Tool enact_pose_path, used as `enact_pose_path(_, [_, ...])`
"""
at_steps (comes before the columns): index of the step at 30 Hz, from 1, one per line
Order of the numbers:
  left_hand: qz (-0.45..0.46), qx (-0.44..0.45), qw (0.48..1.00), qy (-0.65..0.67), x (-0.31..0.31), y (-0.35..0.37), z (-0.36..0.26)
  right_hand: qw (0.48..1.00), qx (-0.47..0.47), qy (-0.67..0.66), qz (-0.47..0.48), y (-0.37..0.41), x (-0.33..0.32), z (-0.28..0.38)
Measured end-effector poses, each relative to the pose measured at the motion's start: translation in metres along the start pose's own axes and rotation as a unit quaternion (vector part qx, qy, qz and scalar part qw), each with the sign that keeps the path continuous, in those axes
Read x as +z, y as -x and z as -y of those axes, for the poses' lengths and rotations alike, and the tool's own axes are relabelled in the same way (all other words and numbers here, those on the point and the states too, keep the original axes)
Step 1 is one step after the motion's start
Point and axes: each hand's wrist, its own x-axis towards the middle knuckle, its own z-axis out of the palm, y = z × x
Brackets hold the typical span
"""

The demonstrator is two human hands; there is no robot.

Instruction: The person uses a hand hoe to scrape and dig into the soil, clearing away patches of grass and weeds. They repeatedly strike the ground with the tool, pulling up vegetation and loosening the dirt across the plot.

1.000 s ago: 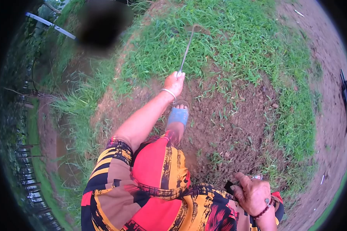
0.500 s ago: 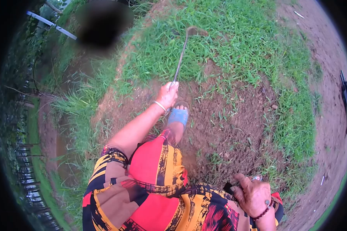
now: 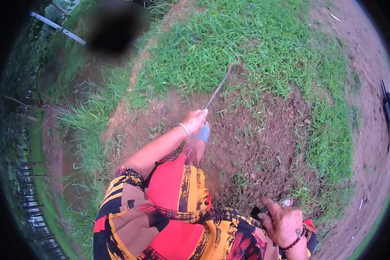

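My left hand, with a pale bangle at the wrist, is wrapped round the near end of a long thin-handled hoe. The hoe's head is at the edge of the green grass, where grass meets bare soil. My right hand, wearing a beaded bracelet, rests low at the right by my knee, its fingers bent. A small dark object shows beside its thumb; whether the fingers hold it is unclear.
Loose brown soil lies in front of my knees. My foot in a blue sandal is just below my left hand. A dirt path runs along the right, with a black object at its edge. Muddy water lies at the left.
The hoe's head has come down and to the right, from over the grass to near the soil. My left hand has moved slightly down and right. My right hand has barely shifted.
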Motion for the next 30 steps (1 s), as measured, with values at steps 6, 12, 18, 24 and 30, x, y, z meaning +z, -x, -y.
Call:
enact_pose_path(6, [-0.077,0.128,0.985,-0.088,0.004,-0.04,-0.011,1.0,0.016,0.003,0.001,-0.001,-0.001,0.001])
enact_pose_path(12, [-0.084,0.127,0.946,-0.287,-0.006,0.013,0.071,1.0,0.025,-0.017,0.0,0.001,-0.001,-0.003])
enact_pose_path(18, [-0.08,0.262,0.922,-0.274,-0.033,0.014,0.05,1.0,0.015,-0.014,0.011,0.001,0.001,0.001])
enact_pose_path(24, [-0.083,0.194,0.944,-0.254,-0.017,-0.028,0.0,1.0,0.017,0.003,0.012,-0.007,0.001,0.004])
enact_pose_path(30, [-0.06,0.074,0.96,-0.262,-0.039,0.0,0.104,1.0,0.023,0.006,0.015,-0.006,-0.003,0.005])
